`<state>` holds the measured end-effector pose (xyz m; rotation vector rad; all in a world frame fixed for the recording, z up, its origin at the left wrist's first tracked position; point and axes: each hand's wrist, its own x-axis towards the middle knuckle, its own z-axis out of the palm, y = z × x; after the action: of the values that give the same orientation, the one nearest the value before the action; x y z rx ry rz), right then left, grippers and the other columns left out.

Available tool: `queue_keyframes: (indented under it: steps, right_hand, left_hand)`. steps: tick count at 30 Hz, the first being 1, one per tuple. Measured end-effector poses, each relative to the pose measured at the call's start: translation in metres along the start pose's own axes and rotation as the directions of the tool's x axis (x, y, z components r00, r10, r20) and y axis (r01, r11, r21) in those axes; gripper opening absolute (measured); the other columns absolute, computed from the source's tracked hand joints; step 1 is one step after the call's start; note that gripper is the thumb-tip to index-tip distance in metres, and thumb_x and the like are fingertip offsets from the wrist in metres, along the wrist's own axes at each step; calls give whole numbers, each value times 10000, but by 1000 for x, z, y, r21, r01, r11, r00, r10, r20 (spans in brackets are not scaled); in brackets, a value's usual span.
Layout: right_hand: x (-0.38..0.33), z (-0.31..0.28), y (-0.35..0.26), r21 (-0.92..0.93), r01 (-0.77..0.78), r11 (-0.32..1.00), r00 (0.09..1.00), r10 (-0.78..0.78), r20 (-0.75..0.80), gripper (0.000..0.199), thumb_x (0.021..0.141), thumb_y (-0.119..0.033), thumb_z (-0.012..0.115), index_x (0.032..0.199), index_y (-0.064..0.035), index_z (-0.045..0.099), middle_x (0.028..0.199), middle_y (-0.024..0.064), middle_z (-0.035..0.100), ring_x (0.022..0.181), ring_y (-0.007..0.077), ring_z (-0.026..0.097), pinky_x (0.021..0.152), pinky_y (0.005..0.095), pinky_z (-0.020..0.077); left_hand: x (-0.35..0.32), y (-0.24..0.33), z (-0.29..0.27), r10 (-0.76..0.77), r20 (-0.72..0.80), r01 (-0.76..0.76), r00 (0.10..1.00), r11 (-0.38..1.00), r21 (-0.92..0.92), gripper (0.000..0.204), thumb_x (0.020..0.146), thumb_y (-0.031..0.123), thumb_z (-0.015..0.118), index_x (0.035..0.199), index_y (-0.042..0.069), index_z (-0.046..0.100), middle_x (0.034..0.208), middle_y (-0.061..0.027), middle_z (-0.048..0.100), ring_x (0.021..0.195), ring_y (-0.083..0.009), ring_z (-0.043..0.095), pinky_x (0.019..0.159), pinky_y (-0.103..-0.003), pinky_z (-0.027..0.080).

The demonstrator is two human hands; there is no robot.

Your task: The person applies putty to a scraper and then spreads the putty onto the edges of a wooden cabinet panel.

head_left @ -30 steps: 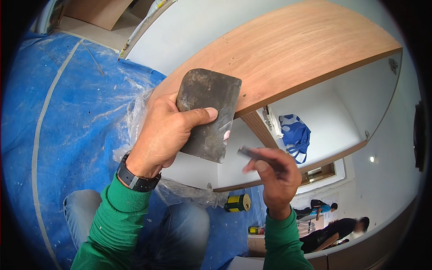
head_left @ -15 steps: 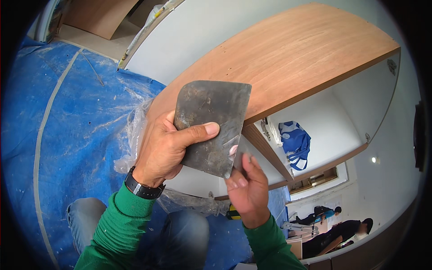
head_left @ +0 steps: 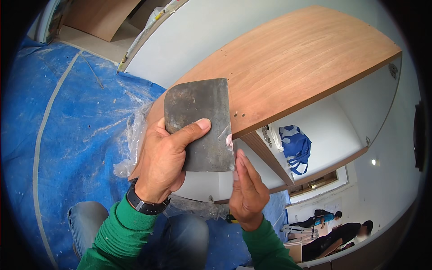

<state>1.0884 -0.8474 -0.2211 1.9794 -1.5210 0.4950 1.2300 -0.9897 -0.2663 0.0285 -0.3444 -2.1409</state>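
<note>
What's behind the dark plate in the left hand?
Behind the dark plate, the wooden panel shows past its top edge and white cabinet interior below. The plate covers the rest, including some fingertips of the left hand.

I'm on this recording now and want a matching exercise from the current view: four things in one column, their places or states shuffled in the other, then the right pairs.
Things
1. dark flat plate
2. blue-and-white bag
3. black wristband
4. blue sheet

Places or states
A. inside the white-lined cabinet
B. spread out along the left of the picture
C. held in the left grip, thumb laid across its face
D. worn beside the cuff of the green left sleeve

Right pairs: 1-C, 2-A, 3-D, 4-B
</note>
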Motion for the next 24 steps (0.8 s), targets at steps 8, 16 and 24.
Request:
queue_keyframes:
  steps: [8, 16, 24]
  right_hand:
    - [15, -36, 8, -3, 101, 995, 994, -101, 30, 408, 780, 132, 692, 1163, 6, 756, 1242, 176, 709, 1003, 357, 685, 847, 395, 594]
    - [24, -54, 20, -54, 215, 975, 964, -203, 173, 483, 721, 85, 670, 1173, -56, 767, 1324, 134, 674, 1023, 368, 647, 833, 426, 572]
    - [35, -64, 14, -53, 206, 977, 939, -182, 293, 390, 727, 91, 698, 1085, -37, 786, 1180, 132, 732, 948, 334, 675, 791, 399, 583]
  left_hand:
    - [7, 12, -8, -114, 29, 110, 993, 988, 108, 214, 926, 29, 696, 1112, -75, 676, 990, -170, 753, 789, -211, 750, 708, -337, 633]
    - [5, 5, -8, -99, 51, 86, 994, 974, 211, 206, 918, 14, 692, 1103, -76, 695, 975, -151, 762, 790, -183, 742, 683, -316, 629]
    - [6, 2, -10, -65, 55, 50, 996, 971, 235, 278, 915, 40, 706, 1171, -56, 659, 1017, -147, 758, 827, -215, 757, 755, -363, 640]
